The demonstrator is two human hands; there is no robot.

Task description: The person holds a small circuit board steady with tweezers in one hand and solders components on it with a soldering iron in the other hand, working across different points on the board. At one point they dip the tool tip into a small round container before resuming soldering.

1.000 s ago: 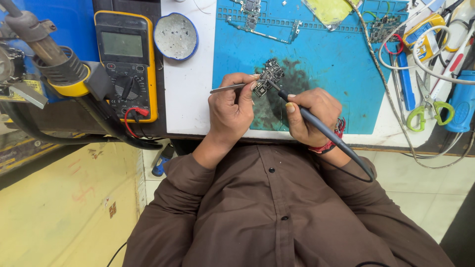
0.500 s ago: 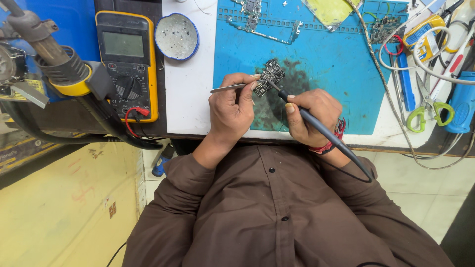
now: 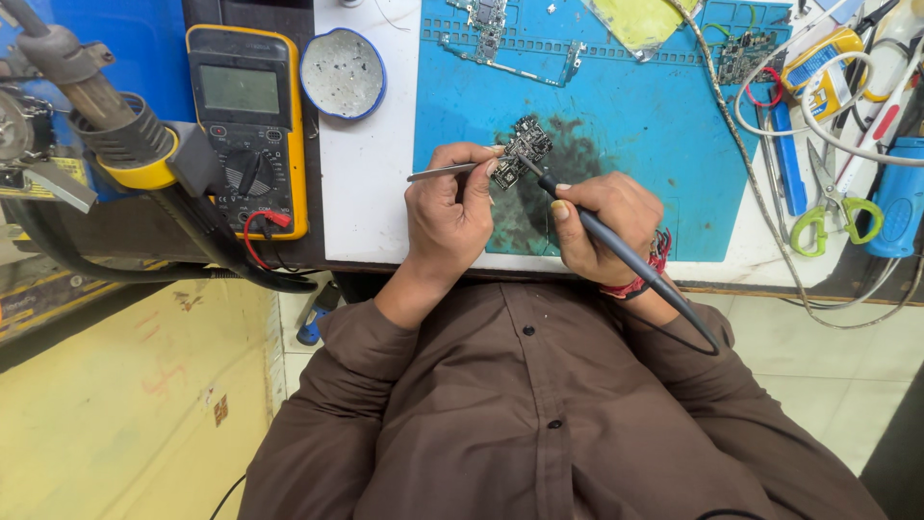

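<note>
A small black circuit board lies on the blue work mat, over a dark stained patch. My left hand pinches metal tweezers, whose tips reach to the board's left edge. My right hand grips a dark soldering iron like a pen, its tip touching the board. The iron's cable trails back over my right wrist, which wears a red thread band.
A yellow multimeter with red and black leads sits at left, beside a round tin. A hot-air nozzle with a yellow collar stands far left. More circuit boards, green-handled scissors, cables and a blue cylinder crowd the right side.
</note>
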